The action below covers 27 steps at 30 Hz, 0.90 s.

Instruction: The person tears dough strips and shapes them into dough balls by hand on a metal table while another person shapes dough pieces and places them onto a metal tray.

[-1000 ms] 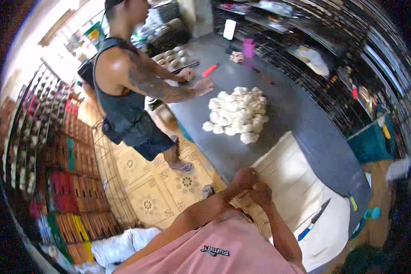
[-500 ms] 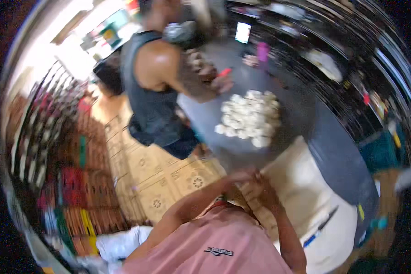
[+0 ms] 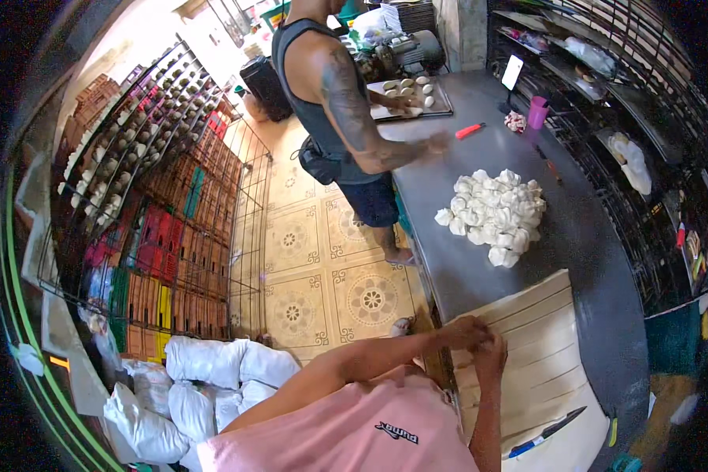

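My left hand (image 3: pixel 466 333) and my right hand (image 3: pixel 491 355) meet above the near part of the table, fingers curled and touching. Whatever lies between the fingertips is too small or hidden to make out. Beneath and beside them spreads a flat sheet of pale dough (image 3: pixel 539 358), cut across into long strips. On the sheet's near end rests a knife (image 3: pixel 547 434) with a blue handle and dark blade. Farther up the table sits a heap of white dough lumps (image 3: pixel 495 208).
Across the grey table (image 3: pixel 598 267), a co-worker (image 3: pixel 318 86) reaches toward a tray of dough pieces (image 3: pixel 448 102). A red-handled tool (image 3: pixel 470 130), phone (image 3: pixel 512 72) and pink cup (image 3: pixel 537 112) stand or lie there. Racks (image 3: pixel 134 141), crates (image 3: pixel 161 236) and white sacks (image 3: pixel 204 362) are at left.
The view has swung and sharpened, so the table and co-worker appear farther right. My hands stay together over the dough sheet.
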Each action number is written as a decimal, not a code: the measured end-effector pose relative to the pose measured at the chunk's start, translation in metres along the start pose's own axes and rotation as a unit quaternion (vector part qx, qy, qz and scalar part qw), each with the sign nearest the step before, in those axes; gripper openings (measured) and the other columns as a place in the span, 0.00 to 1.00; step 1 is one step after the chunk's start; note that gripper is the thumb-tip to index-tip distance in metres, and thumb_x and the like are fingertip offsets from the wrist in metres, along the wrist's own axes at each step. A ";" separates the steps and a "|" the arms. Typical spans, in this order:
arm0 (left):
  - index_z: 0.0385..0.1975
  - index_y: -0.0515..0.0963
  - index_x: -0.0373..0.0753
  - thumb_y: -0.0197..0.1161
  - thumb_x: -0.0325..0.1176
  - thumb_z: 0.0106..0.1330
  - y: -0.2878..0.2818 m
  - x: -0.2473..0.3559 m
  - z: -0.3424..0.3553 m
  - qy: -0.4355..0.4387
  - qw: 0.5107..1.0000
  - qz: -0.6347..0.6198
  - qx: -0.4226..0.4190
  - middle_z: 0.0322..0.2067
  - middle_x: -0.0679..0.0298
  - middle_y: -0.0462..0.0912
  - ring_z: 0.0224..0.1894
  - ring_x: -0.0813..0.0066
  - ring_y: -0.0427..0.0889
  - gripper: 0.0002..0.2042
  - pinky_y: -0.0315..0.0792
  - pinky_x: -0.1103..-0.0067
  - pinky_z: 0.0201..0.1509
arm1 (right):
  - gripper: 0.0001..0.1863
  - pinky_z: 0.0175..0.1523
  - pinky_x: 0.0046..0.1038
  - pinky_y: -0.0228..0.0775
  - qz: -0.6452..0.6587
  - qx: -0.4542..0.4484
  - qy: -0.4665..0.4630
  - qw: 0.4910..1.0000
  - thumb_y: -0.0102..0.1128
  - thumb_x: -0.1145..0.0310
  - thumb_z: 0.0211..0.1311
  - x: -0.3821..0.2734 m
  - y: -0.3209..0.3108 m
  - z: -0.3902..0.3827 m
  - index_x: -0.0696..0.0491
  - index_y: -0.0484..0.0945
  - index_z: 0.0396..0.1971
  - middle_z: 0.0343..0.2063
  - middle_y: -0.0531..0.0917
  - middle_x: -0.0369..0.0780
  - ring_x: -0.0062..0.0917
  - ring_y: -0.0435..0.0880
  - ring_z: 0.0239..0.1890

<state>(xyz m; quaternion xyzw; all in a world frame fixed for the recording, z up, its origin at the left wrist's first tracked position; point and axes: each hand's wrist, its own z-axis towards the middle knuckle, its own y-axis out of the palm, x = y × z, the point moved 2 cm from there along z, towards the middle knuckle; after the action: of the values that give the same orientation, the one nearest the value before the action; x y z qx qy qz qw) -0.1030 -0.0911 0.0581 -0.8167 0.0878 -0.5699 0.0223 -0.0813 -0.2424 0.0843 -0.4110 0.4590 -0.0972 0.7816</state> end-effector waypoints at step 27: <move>0.30 0.81 0.37 0.56 0.50 0.64 -0.085 -0.015 0.017 0.111 0.957 0.267 -0.005 0.20 0.45 0.79 0.26 0.46 0.82 0.19 0.76 0.58 0.36 | 0.13 0.38 0.44 0.75 -0.072 0.012 0.311 0.947 0.62 0.63 0.52 -0.097 0.062 0.053 0.56 0.79 0.34 0.22 0.82 0.50 0.48 0.83 0.29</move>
<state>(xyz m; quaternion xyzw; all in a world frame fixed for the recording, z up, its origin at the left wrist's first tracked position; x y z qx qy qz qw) -0.0823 -0.0060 0.0497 -0.6951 0.3067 -0.6302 0.1597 -0.1077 -0.1220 0.1136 -0.3832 0.6474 -0.2820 0.5954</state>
